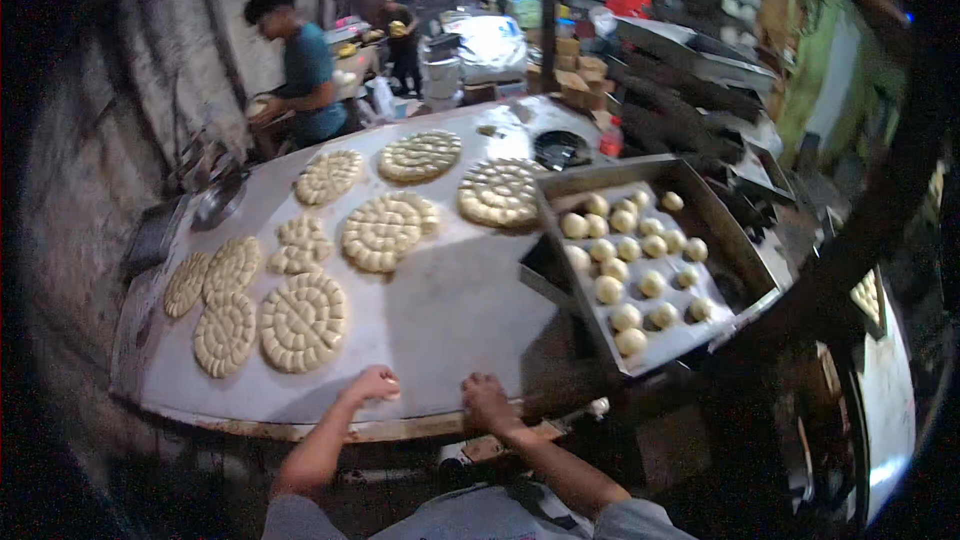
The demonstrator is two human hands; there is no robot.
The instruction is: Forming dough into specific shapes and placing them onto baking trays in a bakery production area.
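Note:
My left hand (371,385) is closed near the front edge of the table, and a small pale bit of dough (393,396) shows at its fingertips. To its right, my right hand (486,401) rests low over the table with its fingers curled; whatever they may hold is hidden. Just beyond the left hand lies a round (303,323) of dough pieces set in rings. Several similar flat rounds spread over the left and far parts of the table, among them a large one (388,229) in the middle and a smaller cluster (299,245) beside it.
A metal tray (668,356) with several dough balls (651,283) stands at the table's right side. Behind it are a dark round pan (562,149) and a red bottle (611,137). A person in a teal shirt (308,65) works at the far left; another person stands farther back.

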